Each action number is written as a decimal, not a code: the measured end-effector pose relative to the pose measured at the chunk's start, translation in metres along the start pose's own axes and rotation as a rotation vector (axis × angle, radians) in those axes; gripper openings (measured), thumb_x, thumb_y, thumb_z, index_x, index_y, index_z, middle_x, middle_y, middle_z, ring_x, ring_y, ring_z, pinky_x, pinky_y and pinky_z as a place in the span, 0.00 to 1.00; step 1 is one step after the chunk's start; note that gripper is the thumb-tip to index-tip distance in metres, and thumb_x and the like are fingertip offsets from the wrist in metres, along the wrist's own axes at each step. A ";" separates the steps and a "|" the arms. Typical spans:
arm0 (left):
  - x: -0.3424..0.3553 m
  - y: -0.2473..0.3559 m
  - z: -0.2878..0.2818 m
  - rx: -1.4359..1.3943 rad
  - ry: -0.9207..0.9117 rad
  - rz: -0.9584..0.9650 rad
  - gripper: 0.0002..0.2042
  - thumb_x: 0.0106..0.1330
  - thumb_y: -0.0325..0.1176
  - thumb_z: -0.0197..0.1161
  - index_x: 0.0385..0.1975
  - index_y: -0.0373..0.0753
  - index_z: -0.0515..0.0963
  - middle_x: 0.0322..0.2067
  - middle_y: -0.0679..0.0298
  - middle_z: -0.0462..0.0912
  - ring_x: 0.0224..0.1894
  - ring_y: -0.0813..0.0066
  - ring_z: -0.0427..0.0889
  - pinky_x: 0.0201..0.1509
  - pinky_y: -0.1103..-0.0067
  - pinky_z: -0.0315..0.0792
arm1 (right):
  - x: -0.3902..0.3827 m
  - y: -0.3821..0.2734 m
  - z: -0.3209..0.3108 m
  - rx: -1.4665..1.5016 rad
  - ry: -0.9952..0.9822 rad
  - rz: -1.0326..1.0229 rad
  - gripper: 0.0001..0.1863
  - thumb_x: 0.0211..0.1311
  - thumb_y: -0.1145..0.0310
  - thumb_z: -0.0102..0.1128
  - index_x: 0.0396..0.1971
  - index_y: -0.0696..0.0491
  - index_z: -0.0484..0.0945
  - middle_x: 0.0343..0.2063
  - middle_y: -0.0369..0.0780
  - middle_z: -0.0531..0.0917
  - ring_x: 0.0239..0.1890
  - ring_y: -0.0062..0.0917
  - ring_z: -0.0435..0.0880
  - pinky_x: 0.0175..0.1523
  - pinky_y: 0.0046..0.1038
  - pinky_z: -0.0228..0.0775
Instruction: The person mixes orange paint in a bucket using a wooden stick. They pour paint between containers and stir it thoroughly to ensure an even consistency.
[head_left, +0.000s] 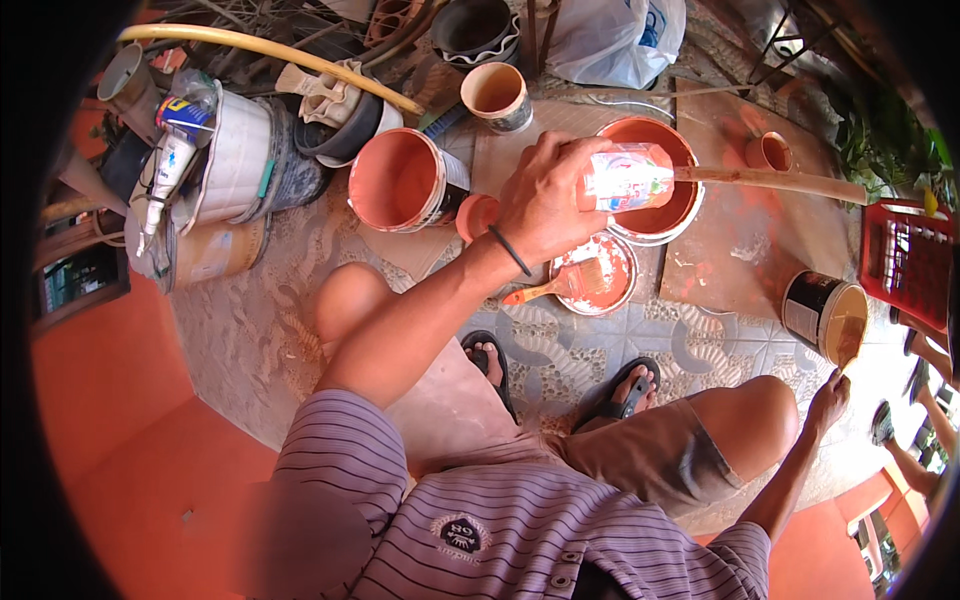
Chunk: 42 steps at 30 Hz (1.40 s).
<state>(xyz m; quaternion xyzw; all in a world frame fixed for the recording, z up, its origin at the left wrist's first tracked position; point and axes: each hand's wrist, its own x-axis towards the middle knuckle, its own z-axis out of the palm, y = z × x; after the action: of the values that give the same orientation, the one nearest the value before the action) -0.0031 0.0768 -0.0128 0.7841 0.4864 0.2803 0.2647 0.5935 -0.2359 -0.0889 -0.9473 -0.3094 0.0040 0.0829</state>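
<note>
— What is the left hand (545, 200) doing?

— It is clamping around a small labelled bottle (628, 177), tilting it on its side over the bucket (655, 178) of orange paint. A long stick (775, 181) is resting in that bucket, running out to the right.

— And the right hand (828, 397)?

— It is reaching out low on the right, fingers closing on something thin near the open tin (825, 315) — I cannot tell what, or how firmly.

— What could be going wrong here?

— The bottle's mouth is hanging near the bucket's rim, so I judge a pour may be splashing onto the floor (600, 345). The wrist is also passing just above the lid (597, 272) with the wet brush (560, 287) — dipping lower would smear paint on the arm.

— Anything else?

— The sandalled feet (560, 375) are sitting close to the lid, so a shuffle could be tipping it.
</note>
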 end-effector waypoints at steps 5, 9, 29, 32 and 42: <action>-0.004 -0.007 -0.004 0.010 0.010 -0.010 0.38 0.45 0.31 0.84 0.63 0.44 0.81 0.54 0.56 0.82 0.59 0.52 0.82 0.66 0.62 0.77 | 0.004 -0.021 0.000 -0.051 -0.075 0.002 0.24 0.83 0.55 0.51 0.48 0.63 0.84 0.43 0.57 0.86 0.47 0.55 0.83 0.55 0.51 0.70; -0.003 -0.007 -0.008 0.010 0.028 0.017 0.38 0.45 0.32 0.84 0.62 0.45 0.81 0.54 0.56 0.82 0.59 0.52 0.82 0.66 0.61 0.77 | 0.007 -0.007 0.001 -0.066 -0.122 0.005 0.27 0.83 0.51 0.49 0.50 0.63 0.83 0.43 0.58 0.86 0.46 0.56 0.83 0.54 0.53 0.71; 0.020 0.003 0.003 -0.074 -0.103 0.009 0.38 0.50 0.24 0.83 0.66 0.38 0.78 0.62 0.53 0.79 0.64 0.54 0.80 0.71 0.63 0.73 | -0.031 -0.043 -0.013 -0.040 -0.033 0.207 0.26 0.83 0.47 0.48 0.43 0.57 0.83 0.41 0.57 0.87 0.49 0.58 0.85 0.54 0.54 0.74; 0.015 0.004 -0.002 -0.081 -0.133 0.004 0.38 0.50 0.24 0.83 0.66 0.38 0.78 0.62 0.53 0.79 0.64 0.54 0.80 0.71 0.63 0.73 | -0.024 -0.032 -0.017 0.065 0.017 0.252 0.26 0.84 0.49 0.47 0.44 0.59 0.84 0.39 0.56 0.87 0.45 0.55 0.85 0.52 0.52 0.73; 0.027 0.011 0.003 -0.098 -0.091 0.042 0.38 0.50 0.24 0.83 0.66 0.37 0.78 0.62 0.53 0.79 0.64 0.54 0.80 0.71 0.63 0.73 | -0.004 0.001 0.021 -0.064 0.062 -0.113 0.24 0.82 0.56 0.46 0.43 0.63 0.82 0.38 0.58 0.86 0.46 0.55 0.86 0.51 0.51 0.74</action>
<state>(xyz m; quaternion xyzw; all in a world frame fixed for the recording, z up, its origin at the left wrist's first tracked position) 0.0158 0.0963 -0.0020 0.7923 0.4429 0.2734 0.3185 0.5899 -0.2360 -0.1098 -0.9301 -0.3599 -0.0397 0.0624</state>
